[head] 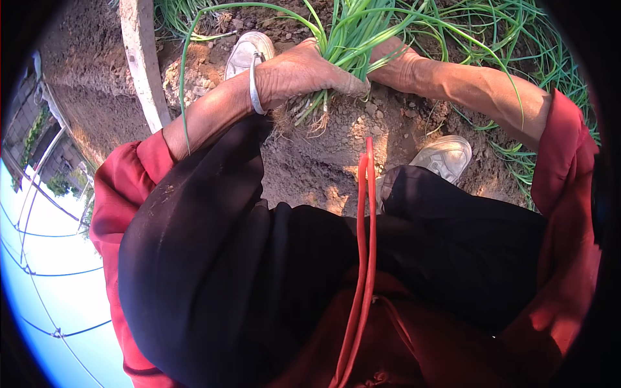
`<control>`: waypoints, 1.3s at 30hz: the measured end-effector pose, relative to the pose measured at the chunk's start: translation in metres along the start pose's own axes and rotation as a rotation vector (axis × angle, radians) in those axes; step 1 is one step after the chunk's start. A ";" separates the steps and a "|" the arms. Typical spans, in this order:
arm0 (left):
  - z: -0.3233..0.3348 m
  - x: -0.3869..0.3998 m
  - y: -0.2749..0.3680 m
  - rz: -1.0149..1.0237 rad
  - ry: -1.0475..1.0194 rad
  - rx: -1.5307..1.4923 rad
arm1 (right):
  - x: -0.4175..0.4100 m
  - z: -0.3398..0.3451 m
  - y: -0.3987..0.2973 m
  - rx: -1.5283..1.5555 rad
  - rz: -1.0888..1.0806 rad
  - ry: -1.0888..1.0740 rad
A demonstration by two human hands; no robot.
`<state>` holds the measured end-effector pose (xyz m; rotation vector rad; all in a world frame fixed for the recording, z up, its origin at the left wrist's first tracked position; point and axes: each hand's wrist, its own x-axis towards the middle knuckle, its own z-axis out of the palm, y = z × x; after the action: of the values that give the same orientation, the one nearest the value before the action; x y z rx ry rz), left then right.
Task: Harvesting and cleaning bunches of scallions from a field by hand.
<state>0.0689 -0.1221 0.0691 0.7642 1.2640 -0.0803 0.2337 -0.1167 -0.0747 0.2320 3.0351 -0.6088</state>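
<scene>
A bundle of green onion plants (356,36) stands tilted in front of me, its long leaves pointing away. My left hand (313,70) is wrapped around its lower part, with the thumb across the near side. Pale stems and stringy roots (315,116) stick out below that hand, close above the soil. My right hand (390,58) is against the right side of the same bundle. Leaves hide its fingers, so its grip does not show. A few long leaves arch over both forearms.
More green onion plants (514,34) lie heaped on the soil at the right, and a smaller bunch (182,19) is at the top left. A weathered wooden bar (143,63) is left of my shoe (247,51). Red cords (367,194) hang before me over cloddy soil (310,165).
</scene>
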 end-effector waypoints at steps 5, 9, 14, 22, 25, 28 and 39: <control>0.003 0.008 0.005 -0.063 0.005 -0.077 | 0.000 0.004 0.009 0.147 0.062 -0.039; -0.001 0.002 -0.006 -0.014 0.044 -0.043 | 0.008 -0.046 0.021 0.324 -0.021 -0.269; 0.000 0.000 -0.004 -0.055 0.073 -0.034 | -0.021 -0.100 0.023 0.508 -0.002 -0.205; 0.003 0.003 -0.003 -0.033 0.063 -0.065 | -0.035 -0.048 0.025 0.386 0.033 -0.215; 0.000 0.005 -0.003 -0.043 0.014 -0.087 | -0.034 -0.036 0.022 0.376 0.044 -0.200; 0.004 0.008 -0.001 -0.013 0.019 -0.079 | -0.034 -0.021 0.027 0.428 0.113 -0.106; -0.004 0.011 -0.009 0.084 0.045 -0.132 | -0.046 -0.019 -0.001 0.221 0.103 0.125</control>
<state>0.0655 -0.1233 0.0545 0.7073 1.2649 0.0885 0.2788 -0.1163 -0.0536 0.4465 3.0450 -0.9556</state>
